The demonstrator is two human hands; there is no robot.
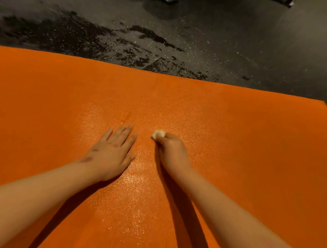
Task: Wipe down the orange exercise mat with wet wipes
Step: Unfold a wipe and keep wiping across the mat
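Head: left hand [111,151] flat; right [173,154] apparently grips wipe [157,134].

Mat [251,145] open rightward and ahead — left hand [111,151] blocks leftward.

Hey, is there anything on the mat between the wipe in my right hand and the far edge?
Nothing visible. The orange mat is bare from the wipe in the right hand up to its far edge. The left hand lies flat to the wipe's left, not ahead of it.
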